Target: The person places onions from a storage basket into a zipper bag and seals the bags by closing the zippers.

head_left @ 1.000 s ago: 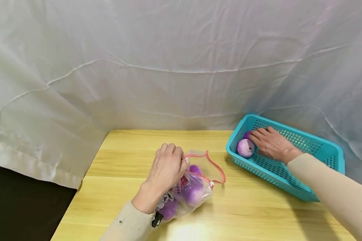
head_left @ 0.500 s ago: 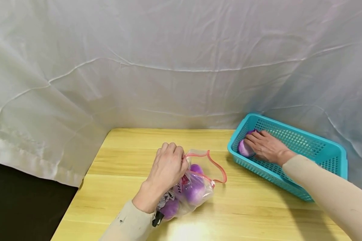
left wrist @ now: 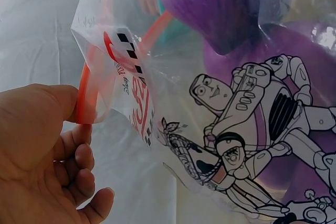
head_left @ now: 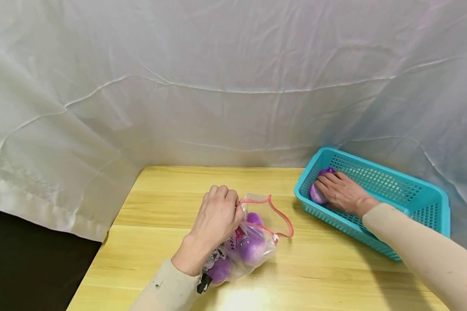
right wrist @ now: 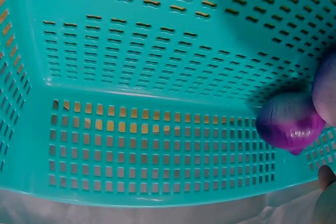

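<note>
My left hand (head_left: 215, 216) holds a clear zip bag (head_left: 237, 271) upright by its red-edged mouth. In the left wrist view, thumb and forefinger pinch the red zip strip (left wrist: 88, 95). Several purple onions (head_left: 253, 250) show through the printed plastic, and the bag's mouth gapes open. My right hand (head_left: 344, 192) reaches into a turquoise basket (head_left: 404, 177), with fingers curled over a pale purple onion (head_left: 317, 195) at its left end. Beside it lies a darker onion (right wrist: 291, 121) with a pointed tip. The fingers' undersides are mostly hidden.
The basket stands at the right of a light wooden table (head_left: 171, 198), close to the grey cloth (head_left: 218, 121) hanging behind. Bare tabletop lies between bag and basket. A dark area (head_left: 31, 263) lies past the table's left edge.
My right hand has moved slightly left, over the pale onion, and now covers more of it. The left hand and the bag have stayed in place.
</note>
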`<state>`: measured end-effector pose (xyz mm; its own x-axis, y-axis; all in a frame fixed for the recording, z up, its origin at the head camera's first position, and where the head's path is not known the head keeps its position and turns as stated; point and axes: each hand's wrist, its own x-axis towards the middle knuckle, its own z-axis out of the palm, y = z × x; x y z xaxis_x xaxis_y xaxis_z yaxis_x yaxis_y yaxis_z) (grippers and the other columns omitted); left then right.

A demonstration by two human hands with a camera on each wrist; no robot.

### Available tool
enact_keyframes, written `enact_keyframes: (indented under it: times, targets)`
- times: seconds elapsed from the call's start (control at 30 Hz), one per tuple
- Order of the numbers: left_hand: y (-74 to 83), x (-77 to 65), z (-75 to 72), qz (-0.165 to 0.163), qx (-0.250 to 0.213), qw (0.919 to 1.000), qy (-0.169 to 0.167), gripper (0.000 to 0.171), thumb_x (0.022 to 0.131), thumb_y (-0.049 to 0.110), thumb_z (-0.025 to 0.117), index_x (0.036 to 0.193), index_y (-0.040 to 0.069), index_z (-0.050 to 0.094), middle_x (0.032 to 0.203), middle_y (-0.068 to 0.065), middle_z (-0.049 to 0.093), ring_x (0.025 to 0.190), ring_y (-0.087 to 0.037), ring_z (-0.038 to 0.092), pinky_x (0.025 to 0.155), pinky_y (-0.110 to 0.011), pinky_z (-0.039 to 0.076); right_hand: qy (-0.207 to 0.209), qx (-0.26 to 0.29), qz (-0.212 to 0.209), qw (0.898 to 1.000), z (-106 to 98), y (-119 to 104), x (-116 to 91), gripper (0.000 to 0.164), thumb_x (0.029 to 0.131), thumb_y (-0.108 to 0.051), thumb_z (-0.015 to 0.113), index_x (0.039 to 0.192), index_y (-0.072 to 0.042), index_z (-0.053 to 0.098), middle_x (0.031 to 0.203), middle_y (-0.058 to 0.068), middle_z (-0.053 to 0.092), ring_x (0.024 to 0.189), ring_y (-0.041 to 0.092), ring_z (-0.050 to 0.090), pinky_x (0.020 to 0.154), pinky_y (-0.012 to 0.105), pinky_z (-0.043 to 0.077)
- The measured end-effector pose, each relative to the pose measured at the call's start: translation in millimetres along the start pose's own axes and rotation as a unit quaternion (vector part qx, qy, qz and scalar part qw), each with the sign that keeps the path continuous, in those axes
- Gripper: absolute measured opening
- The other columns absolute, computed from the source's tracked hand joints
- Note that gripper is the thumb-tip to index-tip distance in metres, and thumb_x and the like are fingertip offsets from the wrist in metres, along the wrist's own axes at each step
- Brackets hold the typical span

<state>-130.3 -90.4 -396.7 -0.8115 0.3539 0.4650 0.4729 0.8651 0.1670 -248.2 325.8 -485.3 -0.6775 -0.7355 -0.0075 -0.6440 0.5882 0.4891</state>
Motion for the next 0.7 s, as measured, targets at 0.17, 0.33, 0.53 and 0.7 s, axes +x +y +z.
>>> enact_keyframes:
  times: [0.17,0.33,0.53,0.7]
  targets:
    - [0.5,0.6,0.0,0.001,-0.001,1.0,0.001,0.015,0.092,0.021,0.068,0.081,0.013,0.061,0.079,0.001,0.052,0.076,-0.022,0.044,0.069,-0.033,0.039,0.007,0.01,0.002,1.0,2.9,2.0,-5.5,0.074,0.083,-0.025,0.087,0.144,-0.003,0.052,0.143,0.022,0.057,0.133,0.042,0.052,0.113,0.059,0.044]
    - [1.2,0.9,-0.2,0.002,-0.001,1.0,0.001,0.015,0.091,0.021,0.068,0.08,0.013,0.061,0.078,0.001,0.051,0.075,-0.022,0.044,0.069,-0.033,0.039,0.014,0.015,0.007,1.0,5.9,6.6,-20.0,0.081,0.08,-0.039,0.087,0.143,-0.001,0.053,0.138,0.025,0.059,0.127,0.044,0.054,0.109,0.06,0.046]
    - [-0.9,0.7,-1.3,0.0,-0.002,1.0,-0.002,0.014,0.091,0.02,0.067,0.08,0.013,0.061,0.079,0.001,0.051,0.076,-0.022,0.044,0.07,-0.033,0.039,0.035,0.019,0.016,0.999,14.8,18.1,-41.7,0.094,0.07,-0.059,0.087,0.136,0.0,0.054,0.123,0.025,0.06,0.113,0.045,0.054,0.096,0.059,0.048]
    - [-3.3,0.3,-1.6,-0.002,-0.003,1.0,-0.004,0.014,0.091,0.021,0.067,0.081,0.013,0.061,0.079,0.001,0.051,0.076,-0.022,0.043,0.07,-0.033,0.038,0.025,0.021,0.041,0.999,20.5,27.5,-56.8,0.093,0.069,-0.061,0.087,0.133,-0.002,0.054,0.118,0.025,0.058,0.108,0.045,0.054,0.092,0.06,0.048]
